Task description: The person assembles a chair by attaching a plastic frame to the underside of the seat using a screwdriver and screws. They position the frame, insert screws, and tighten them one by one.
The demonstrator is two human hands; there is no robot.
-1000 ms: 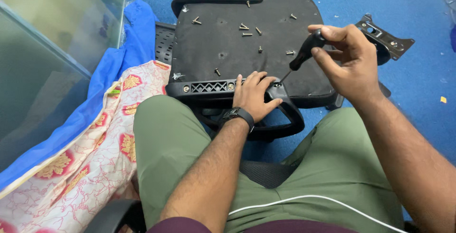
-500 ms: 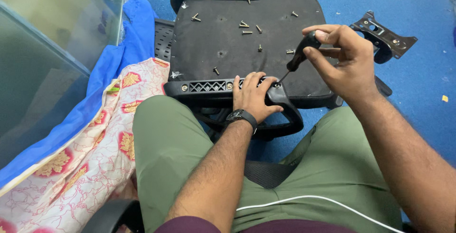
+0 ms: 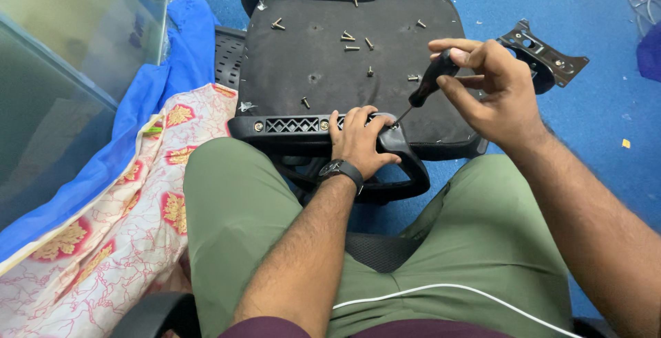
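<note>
Right hand, right of centre, grasps a black screwdriver, tip at the armrest mid-frame. Left hand lies curled on that armrest, fingers clenched over it. Loose screws dot the upturned seat above.

Matt black cloth seat, glossy plastic armrest, shiny metal screws, rough blue carpet.

Screwdriver tip hidden at the armrest behind left hand fingers, handle top buried in right hand grip, small screws too tiny to tell head type, dark object at twelve o'clock cut by the edge, purple thing at three o'clock cropped.
</note>
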